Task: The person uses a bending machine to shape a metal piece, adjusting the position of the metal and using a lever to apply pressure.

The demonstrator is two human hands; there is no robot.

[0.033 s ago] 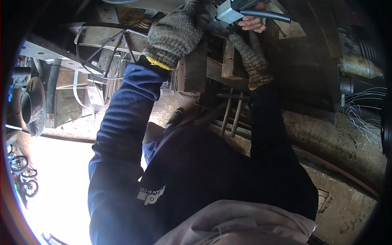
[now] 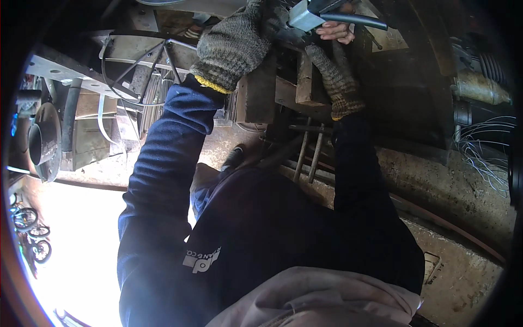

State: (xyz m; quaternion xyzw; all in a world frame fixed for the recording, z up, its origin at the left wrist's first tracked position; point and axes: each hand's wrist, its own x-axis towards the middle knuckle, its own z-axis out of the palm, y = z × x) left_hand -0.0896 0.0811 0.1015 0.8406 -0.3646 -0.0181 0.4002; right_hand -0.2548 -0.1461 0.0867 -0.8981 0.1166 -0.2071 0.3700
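My left hand point(image 2: 233, 52), in a grey knitted glove with a yellow cuff edge, lies over dark metalwork at the top. Its back faces me and most of its fingers are hidden, so its grip does not show. My right hand point(image 2: 339, 82), gloved alike, has fingers stretched forward and apart beside a brown block point(image 2: 312, 82). Just beyond them a silver square metal piece point(image 2: 306, 17) is seen with a black bar or handle point(image 2: 362, 22). Another person's bare hand point(image 2: 336, 32) is curled under that bar.
A perforated metal beam point(image 2: 76, 76) and thin bent rods point(image 2: 163, 52) stand at the left, near a round flanged pipe point(image 2: 44, 141). Two rods point(image 2: 309, 150) slant below my hands. Loose pale wire point(image 2: 485, 158) and a dirty cylinder point(image 2: 479, 88) are at the right. Bicycles point(image 2: 32, 229) stand far left.
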